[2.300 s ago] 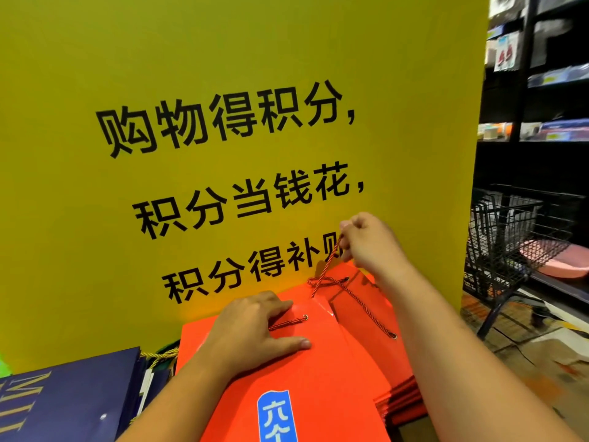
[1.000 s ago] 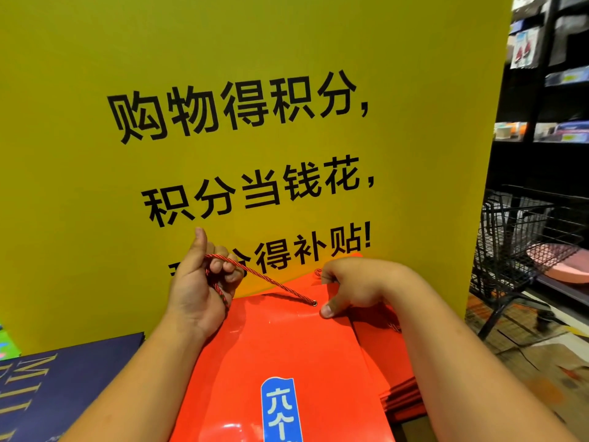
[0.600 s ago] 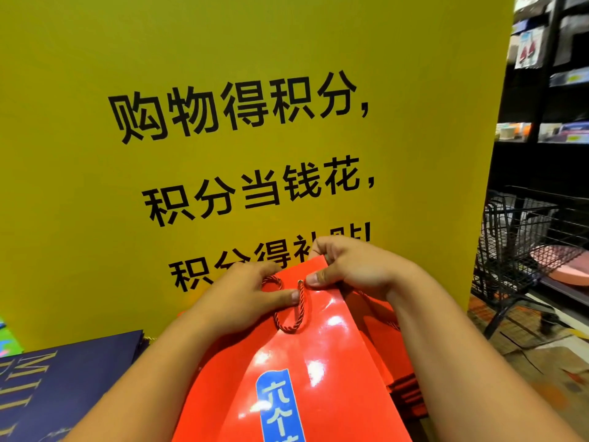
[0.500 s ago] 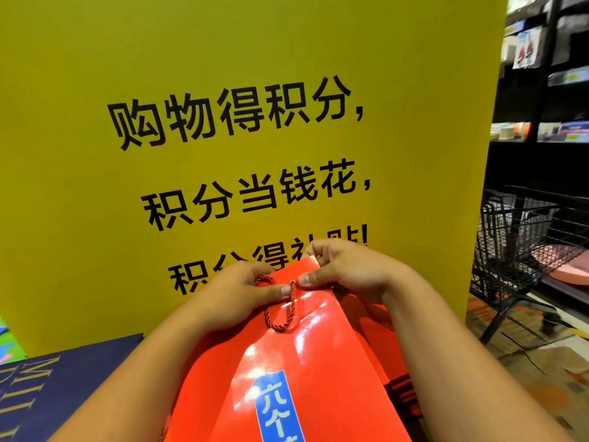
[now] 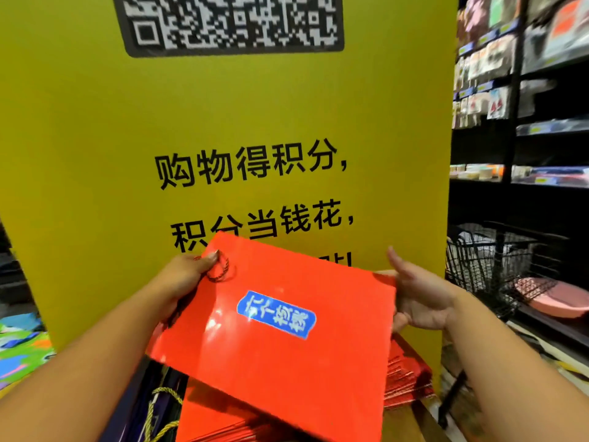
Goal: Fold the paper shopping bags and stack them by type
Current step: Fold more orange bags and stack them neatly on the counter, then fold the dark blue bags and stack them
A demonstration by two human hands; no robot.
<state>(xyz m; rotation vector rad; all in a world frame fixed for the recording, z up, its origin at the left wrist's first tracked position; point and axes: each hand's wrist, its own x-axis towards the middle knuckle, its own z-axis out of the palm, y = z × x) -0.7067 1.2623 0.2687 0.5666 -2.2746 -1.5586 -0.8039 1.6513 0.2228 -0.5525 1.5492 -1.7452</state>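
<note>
Bag (image 5: 271, 339) held flat: left hand (image 5: 183, 277) pinches corner, trapping cord (image 5: 220, 271) against dangling; right hand (image 5: 420, 298), fingers straight, steadies opposite edge; red stack (image 5: 409, 378) beneath.

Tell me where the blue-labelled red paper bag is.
Centre of head view: the red paper bag is held before the yellow sign, above the stack of red bags, left hand pinching its corner.

The picture's top edge cuts off the QR code (image 5: 229, 23) on the yellow sign (image 5: 95, 154), and the red bag (image 5: 280, 362) covers most of the sign's third line. The bag's blue label (image 5: 276, 314) is too blurred to read. The bag hides all of the left hand (image 5: 185, 275) but its thumb, the right hand (image 5: 420, 298)'s fingertips, and much of the stack of red bags (image 5: 408, 374). The shelf goods (image 5: 478, 100), perhaps packets, are a blur.
</note>
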